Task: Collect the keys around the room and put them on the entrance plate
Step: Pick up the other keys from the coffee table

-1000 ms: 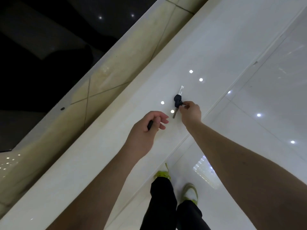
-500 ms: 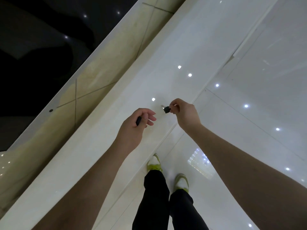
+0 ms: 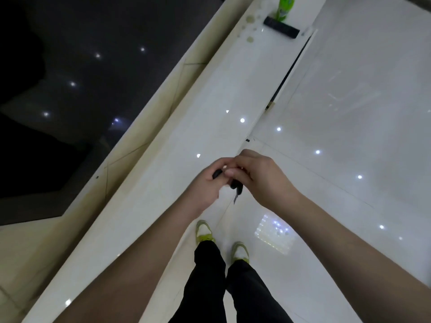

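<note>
My two hands meet above the edge of a long white ledge (image 3: 210,108). My left hand (image 3: 205,183) is closed around a small black key head (image 3: 217,174) that sticks out between thumb and fingers. My right hand (image 3: 261,178) pinches a second black-headed key (image 3: 236,188), whose metal blade hangs down below the fingers. The fingertips of both hands touch each other. The entrance plate is not in view.
A green bottle (image 3: 284,8) and a flat black object (image 3: 281,27) stand at the ledge's far end. A beige marble wall with a dark glossy panel runs along the left. Glossy white floor tiles lie to the right, and my feet in green-white shoes (image 3: 205,231) stand below.
My right hand lifted the black-headed key off the ledge and brought it to my left hand. The view tilted up, showing the ledge's far end.
</note>
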Demonstrator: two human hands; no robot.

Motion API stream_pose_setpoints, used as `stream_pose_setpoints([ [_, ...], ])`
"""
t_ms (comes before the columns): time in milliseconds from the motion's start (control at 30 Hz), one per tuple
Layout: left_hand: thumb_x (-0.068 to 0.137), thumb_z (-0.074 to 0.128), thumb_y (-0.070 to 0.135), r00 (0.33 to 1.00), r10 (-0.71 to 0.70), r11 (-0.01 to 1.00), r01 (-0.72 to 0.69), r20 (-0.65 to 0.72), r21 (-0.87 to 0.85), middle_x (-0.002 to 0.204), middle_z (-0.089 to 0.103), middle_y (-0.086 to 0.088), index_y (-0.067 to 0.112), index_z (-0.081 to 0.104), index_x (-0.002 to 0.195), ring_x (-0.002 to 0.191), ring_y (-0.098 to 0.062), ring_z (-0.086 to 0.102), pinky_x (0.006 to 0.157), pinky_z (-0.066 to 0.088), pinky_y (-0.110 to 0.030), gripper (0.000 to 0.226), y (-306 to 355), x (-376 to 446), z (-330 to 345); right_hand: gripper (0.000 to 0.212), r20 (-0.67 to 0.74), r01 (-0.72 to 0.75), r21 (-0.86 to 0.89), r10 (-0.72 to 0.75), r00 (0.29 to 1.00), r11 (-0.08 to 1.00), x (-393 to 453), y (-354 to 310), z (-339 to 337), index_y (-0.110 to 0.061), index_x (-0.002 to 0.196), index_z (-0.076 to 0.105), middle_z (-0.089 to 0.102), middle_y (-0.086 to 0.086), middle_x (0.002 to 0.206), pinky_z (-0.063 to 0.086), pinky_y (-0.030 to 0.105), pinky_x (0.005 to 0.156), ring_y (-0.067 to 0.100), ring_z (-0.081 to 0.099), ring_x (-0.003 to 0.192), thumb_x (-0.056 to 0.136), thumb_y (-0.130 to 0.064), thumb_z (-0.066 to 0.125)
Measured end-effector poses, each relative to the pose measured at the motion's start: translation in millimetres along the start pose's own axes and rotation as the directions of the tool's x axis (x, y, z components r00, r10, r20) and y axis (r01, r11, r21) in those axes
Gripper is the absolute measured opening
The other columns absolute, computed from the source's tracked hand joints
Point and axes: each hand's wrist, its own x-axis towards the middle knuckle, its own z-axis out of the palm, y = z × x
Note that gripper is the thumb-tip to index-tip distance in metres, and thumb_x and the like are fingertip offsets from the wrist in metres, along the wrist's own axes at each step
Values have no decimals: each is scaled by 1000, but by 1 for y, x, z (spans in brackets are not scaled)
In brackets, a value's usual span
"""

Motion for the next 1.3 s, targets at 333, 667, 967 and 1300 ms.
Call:
stream_pose_setpoints([
  [333, 99, 45, 46, 900, -130, 948, 236, 416, -215, 92, 71, -18, 15, 66, 111, 71, -31, 67, 58, 53, -34, 39, 92, -53, 51, 5, -74, -101, -100, 94, 993, 990, -74, -71, -90, -19, 83, 65, 64, -6, 68, 46, 18, 56, 5, 61, 59, 86, -23, 65],
  [667, 85, 63, 51, 751, -104, 993, 41, 652, 111, 76, 54, 2, 32, 59, 123, 49, -12, 33, 50, 27, -24, 43, 137, -60, 148, 19, -448, -254, 88, 266, 854, 963, -181, -68, -153, -23, 100, 68, 66, -9, 96, 43, 11, 73, 0, 58, 86, 95, -32, 52],
  [967, 79, 73, 23, 683, -168, 942, -100, 710, 319, 73, 58, 1, 28, 70, 110, 47, -13, 35, 44, 28, -23, 31, 128, -77, 303, 24, -714, -322, 315, 446, 540, 893, -323, 7, -178, -29, 115, 61, 61, -18, 107, 44, 15, 81, -7, 56, 95, 95, -37, 49],
  [1300, 83, 66, 38, 644, -168, 857, -278, 746, 433, 71, 62, 2, 30, 74, 99, 43, -16, 31, 44, 23, -24, 20, 97, -112, 492, 45, -799, -451, 424, 559, 222, 785, -519, 81, -199, -32, 135, 42, 59, -15, 115, 43, 25, 91, 1, 53, 105, 93, -48, 46],
])
